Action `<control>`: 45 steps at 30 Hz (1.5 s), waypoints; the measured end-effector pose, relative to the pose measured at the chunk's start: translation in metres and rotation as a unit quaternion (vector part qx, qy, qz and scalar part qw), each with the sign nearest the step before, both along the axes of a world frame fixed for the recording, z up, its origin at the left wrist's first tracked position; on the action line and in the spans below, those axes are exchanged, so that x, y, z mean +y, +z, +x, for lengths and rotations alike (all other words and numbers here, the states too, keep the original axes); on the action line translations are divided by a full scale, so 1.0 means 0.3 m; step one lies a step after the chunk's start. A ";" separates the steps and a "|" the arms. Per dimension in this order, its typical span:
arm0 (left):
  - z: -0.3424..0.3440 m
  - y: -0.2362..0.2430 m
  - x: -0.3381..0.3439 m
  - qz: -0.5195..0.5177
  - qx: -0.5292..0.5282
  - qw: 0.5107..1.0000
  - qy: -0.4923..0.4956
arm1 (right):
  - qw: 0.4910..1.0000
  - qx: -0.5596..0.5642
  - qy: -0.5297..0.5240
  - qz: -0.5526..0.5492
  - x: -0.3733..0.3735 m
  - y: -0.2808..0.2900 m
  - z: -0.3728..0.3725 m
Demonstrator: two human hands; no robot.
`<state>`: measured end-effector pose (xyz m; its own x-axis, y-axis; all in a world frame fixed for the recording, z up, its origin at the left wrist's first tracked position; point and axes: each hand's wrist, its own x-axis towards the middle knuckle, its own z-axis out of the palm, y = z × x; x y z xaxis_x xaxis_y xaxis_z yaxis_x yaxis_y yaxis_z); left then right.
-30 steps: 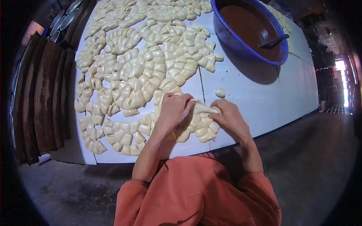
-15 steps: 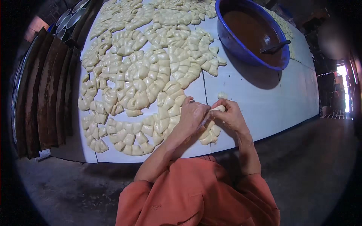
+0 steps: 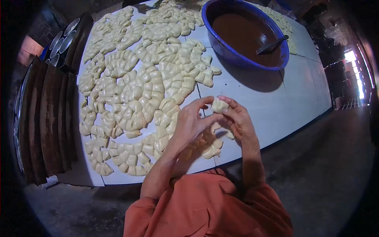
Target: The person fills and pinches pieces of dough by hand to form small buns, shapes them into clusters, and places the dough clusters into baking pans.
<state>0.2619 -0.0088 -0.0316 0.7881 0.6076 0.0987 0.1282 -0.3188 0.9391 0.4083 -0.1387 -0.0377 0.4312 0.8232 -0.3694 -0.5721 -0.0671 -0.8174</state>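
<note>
A small pale piece of dough [image 3: 219, 105] is held up between my two hands, a little above the table. My left hand [image 3: 192, 121] curves round its near-left side, with fingertips and thumb touching it. From the other side, my right hand [image 3: 241, 123] pinches it between thumb and fingers. Under my hands lie a few more dough pieces [image 3: 212, 149], partly hidden by the hands and left forearm. To the left, many glossy cut dough pieces [image 3: 142, 98] spread over the table in curved, touching rows.
A blue oval basin [image 3: 215, 41] of brown liquid stands at the far right on the white tabletop [image 3: 300, 85], a dark-handled tool [image 3: 272, 44] resting in it. Dark curved metal trays [image 3: 49, 118] stand at the left, with round tins [image 3: 63, 41] behind. Bright light enters at the right.
Both hands have lifted the dough piece slightly away from me and turned it, and the left fingers have opened out around it. The view has shifted a little.
</note>
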 end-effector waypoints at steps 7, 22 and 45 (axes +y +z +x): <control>0.069 -0.043 -0.005 -0.204 0.033 0.977 -0.049 | 0.956 -0.278 -0.085 -0.052 -0.029 -0.052 0.034; 0.426 -0.075 -0.160 -0.264 -0.348 0.898 -0.058 | 0.962 0.099 -0.180 0.182 0.071 0.150 0.121; 0.200 -0.088 0.014 -0.241 0.054 0.964 -0.096 | 0.843 -0.475 0.163 -0.192 0.373 0.172 0.719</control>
